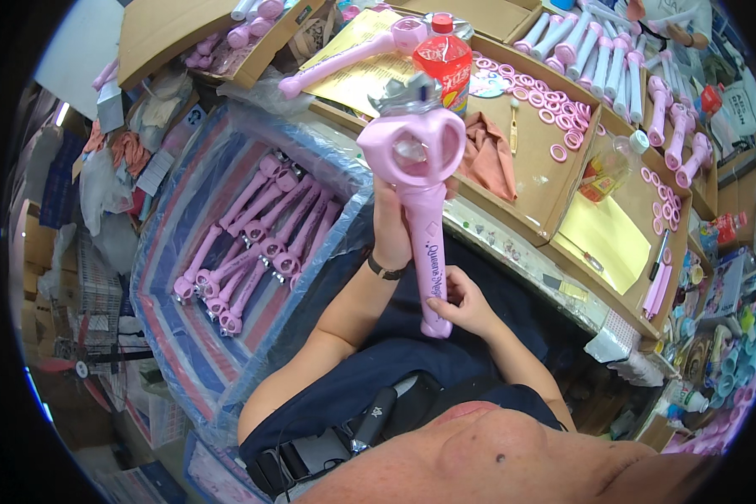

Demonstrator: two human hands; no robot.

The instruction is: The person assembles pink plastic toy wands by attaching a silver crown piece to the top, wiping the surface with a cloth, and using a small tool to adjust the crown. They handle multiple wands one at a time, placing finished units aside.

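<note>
Head view, my left hand (391, 225) and right hand (470, 309) gripping one wand (426, 220), striped bag (164, 273) left, table (512, 265) right

The left hand (391, 227) is farther forward, closed in a grip (its fingers mostly hidden), the left forearm (363, 302) rising from a bent elbow. The right hand (464, 307), lower, grips with thumb (438, 307) extended.

One head-worn view looks down, close above the left hand (391, 223) and right hand (467, 308). It faces the bench (512, 255) beyond.
</note>
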